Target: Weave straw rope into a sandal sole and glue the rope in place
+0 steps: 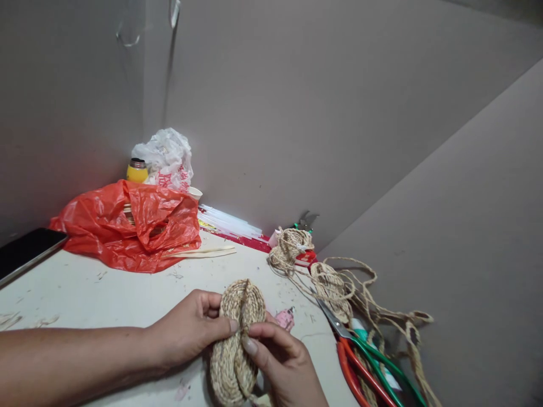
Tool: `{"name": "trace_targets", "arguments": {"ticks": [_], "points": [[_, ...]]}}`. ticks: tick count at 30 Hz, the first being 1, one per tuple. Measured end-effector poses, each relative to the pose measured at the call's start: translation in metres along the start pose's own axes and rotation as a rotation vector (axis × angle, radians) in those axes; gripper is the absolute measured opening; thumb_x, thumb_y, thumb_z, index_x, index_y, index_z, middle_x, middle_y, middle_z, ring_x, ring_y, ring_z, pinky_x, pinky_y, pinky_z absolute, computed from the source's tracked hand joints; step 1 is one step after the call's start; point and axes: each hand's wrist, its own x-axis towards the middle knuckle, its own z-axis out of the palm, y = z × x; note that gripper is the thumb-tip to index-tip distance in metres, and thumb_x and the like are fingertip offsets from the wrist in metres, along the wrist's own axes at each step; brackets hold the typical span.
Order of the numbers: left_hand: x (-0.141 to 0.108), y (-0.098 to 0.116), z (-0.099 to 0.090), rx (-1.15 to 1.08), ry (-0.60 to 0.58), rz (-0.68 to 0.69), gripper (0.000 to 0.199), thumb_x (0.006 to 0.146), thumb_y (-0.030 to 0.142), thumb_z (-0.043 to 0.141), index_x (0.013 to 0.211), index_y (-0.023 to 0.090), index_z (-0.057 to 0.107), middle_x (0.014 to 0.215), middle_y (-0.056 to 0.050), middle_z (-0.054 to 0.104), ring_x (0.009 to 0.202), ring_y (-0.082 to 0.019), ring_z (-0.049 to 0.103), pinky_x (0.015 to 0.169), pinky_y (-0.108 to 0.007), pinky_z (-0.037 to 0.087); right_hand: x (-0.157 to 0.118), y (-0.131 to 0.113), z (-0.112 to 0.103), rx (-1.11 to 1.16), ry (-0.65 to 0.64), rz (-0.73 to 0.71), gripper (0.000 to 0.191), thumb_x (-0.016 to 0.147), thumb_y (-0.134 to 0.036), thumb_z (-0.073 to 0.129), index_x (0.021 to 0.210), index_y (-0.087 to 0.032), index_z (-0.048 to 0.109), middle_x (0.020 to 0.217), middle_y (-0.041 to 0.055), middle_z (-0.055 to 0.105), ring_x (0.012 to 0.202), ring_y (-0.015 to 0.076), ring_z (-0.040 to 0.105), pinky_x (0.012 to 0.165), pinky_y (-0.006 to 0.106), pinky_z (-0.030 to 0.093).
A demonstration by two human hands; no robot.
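Note:
An oval coil of braided straw cord (231,367), its rows wound side by side around a centre seam, is held up over the near part of the table. My left hand (190,328) grips its left edge, thumb lying across the front near the seam. On the other side, my right hand (282,359) pinches at the seam with thumb and forefinger. The lower end of the coil reaches the bottom of the view. Just behind my right hand, a pink tool with a metal tip (285,319) is partly hidden.
A red plastic bag (127,226) and a black phone (29,254) lie left. Behind are a white bag (167,155), a yellow jar (137,171) and translucent sticks (231,220). Straw cord bundles (292,246) and scissors (335,319) with bright handles line the right edge.

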Motion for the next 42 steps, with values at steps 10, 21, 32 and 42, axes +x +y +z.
{"name": "trace_targets", "arguments": {"ticks": [10, 21, 32, 42], "points": [[-0.0004, 0.0005, -0.0015, -0.027, -0.032, -0.030, 0.026, 0.066, 0.022, 0.076, 0.089, 0.011, 0.073, 0.077, -0.006, 0.072, 0.065, -0.013, 0.062, 0.069, -0.026, 0.047, 0.0005, 0.0052, 0.0012, 0.001, 0.027, -0.102, 0.011, 0.063, -0.026, 0.082, 0.069, -0.023, 0.073, 0.075, 0.0003, 0.061, 0.071, 0.0151, 0.056, 0.067, 0.025, 0.048], [0.0004, 0.0011, -0.0027, -0.028, 0.076, -0.057, 0.032, 0.060, 0.023, 0.077, 0.082, 0.015, 0.055, 0.065, 0.000, 0.064, 0.057, -0.013, 0.059, 0.057, -0.025, 0.042, 0.0012, 0.0052, 0.0020, 0.077, 0.069, -0.027, 0.017, 0.061, -0.027, 0.084, 0.072, -0.022, 0.073, 0.075, -0.0005, 0.064, 0.071, 0.0141, 0.058, 0.066, 0.022, 0.047], [0.0045, 0.0006, -0.0053, -0.020, 0.113, -0.054, 0.033, 0.059, 0.027, 0.080, 0.078, 0.012, 0.058, 0.066, -0.001, 0.064, 0.055, -0.009, 0.055, 0.057, -0.023, 0.043, 0.0032, 0.0056, -0.0011, 0.133, 0.091, -0.014, 0.018, 0.058, -0.025, 0.086, 0.069, -0.021, 0.073, 0.070, -0.0010, 0.064, 0.067, 0.0133, 0.058, 0.063, 0.021, 0.048], [0.0062, 0.0004, -0.0051, -0.048, 0.147, -0.059, 0.039, 0.056, 0.028, 0.083, 0.079, 0.013, 0.056, 0.063, 0.001, 0.064, 0.050, -0.007, 0.054, 0.053, -0.021, 0.042, 0.0015, 0.0020, 0.0039, 0.161, 0.128, 0.006, 0.025, 0.057, -0.025, 0.086, 0.074, -0.020, 0.068, 0.069, -0.0004, 0.066, 0.064, 0.0144, 0.058, 0.059, 0.023, 0.049]]}}
